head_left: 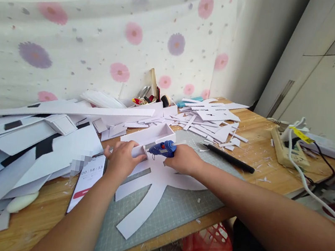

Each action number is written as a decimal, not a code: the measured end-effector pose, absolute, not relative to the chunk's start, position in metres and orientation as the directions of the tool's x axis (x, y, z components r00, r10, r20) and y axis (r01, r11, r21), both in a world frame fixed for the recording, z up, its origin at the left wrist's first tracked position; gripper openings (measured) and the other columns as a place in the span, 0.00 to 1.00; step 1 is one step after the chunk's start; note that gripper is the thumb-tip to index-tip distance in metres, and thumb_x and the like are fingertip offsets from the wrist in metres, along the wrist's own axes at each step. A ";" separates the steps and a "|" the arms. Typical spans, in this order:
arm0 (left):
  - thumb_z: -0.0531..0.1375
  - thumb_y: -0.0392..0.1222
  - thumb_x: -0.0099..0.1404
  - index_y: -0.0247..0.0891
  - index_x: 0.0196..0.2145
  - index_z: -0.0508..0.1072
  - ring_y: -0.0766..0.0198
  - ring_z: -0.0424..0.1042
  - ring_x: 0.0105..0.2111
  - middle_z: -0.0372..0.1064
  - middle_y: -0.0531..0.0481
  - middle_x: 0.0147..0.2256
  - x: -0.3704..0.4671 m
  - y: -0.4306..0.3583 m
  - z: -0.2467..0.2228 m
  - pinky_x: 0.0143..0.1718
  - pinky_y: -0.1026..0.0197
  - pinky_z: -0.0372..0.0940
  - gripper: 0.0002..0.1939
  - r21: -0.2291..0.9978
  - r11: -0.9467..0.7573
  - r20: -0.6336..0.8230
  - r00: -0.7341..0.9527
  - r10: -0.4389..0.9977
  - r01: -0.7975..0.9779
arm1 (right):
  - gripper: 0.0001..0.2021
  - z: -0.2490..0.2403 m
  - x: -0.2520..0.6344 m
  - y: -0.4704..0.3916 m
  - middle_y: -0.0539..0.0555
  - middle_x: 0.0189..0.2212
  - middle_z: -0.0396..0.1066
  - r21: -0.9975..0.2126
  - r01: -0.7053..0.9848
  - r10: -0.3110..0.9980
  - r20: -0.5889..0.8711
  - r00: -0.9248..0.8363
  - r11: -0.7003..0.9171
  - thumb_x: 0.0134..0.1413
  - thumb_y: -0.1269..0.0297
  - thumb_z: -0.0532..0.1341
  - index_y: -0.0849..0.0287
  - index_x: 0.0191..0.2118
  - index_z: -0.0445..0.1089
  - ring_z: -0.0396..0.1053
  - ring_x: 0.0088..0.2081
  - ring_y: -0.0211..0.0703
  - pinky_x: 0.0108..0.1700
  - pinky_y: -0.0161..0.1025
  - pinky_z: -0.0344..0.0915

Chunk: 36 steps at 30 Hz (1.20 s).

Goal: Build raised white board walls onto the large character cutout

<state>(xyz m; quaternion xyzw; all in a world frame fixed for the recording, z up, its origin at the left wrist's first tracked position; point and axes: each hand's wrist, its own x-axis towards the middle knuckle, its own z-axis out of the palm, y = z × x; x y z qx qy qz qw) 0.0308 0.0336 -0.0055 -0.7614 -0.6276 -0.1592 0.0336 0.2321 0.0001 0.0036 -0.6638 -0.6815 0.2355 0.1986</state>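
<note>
My right hand (pixel 185 159) grips a blue hot glue gun (pixel 163 148). Its nozzle points left, close to the fingertips of my left hand (pixel 123 155). With that hand I hold a small white foam board piece (pixel 138 151), part of it hidden by my fingers. Right beneath both hands lies a white cut-out with curved arms (pixel 145 207), flat on the grey cutting mat (pixel 178 216). Just behind the glue gun stands an open white board box (pixel 162 134), partly covered by my left hand.
A phone (pixel 87 176) running a timer lies left of the mat. White board sheets (pixel 64 155) pile up at left, scraps (pixel 209 119) at the back. A black pen-shaped tool (pixel 230 158) is at right, near a power strip (pixel 289 149) with cables. Below hangs a red bag (pixel 209 244).
</note>
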 end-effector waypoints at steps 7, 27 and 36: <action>0.60 0.46 0.56 0.45 0.39 0.71 0.50 0.62 0.51 0.72 0.48 0.44 0.027 0.034 -0.002 0.55 0.41 0.47 0.12 0.182 -0.234 0.281 0.177 0.943 0.955 | 0.07 0.008 0.243 -0.008 0.53 0.23 0.69 -0.655 0.755 0.998 -0.055 -0.017 -0.024 0.37 0.61 0.63 0.59 0.25 0.71 0.63 0.26 0.42 0.25 0.36 0.55; 0.59 0.39 0.56 0.45 0.34 0.73 0.52 0.62 0.50 0.72 0.50 0.41 0.016 0.033 -0.009 0.57 0.36 0.37 0.07 0.248 -0.282 0.410 0.163 0.897 0.927 | 0.08 -0.005 0.222 -0.004 0.52 0.24 0.71 -0.689 0.723 0.998 -0.070 -0.003 -0.046 0.41 0.61 0.62 0.58 0.29 0.74 0.66 0.29 0.43 0.30 0.37 0.58; 0.57 0.36 0.56 0.46 0.34 0.73 0.52 0.62 0.51 0.72 0.50 0.42 0.015 0.033 -0.008 0.57 0.35 0.38 0.09 0.283 -0.281 0.423 0.143 0.894 0.917 | 0.03 -0.002 0.243 -0.019 0.49 0.19 0.66 -0.673 0.740 0.993 -0.104 -0.060 -0.025 0.41 0.65 0.61 0.58 0.24 0.70 0.62 0.25 0.40 0.27 0.36 0.56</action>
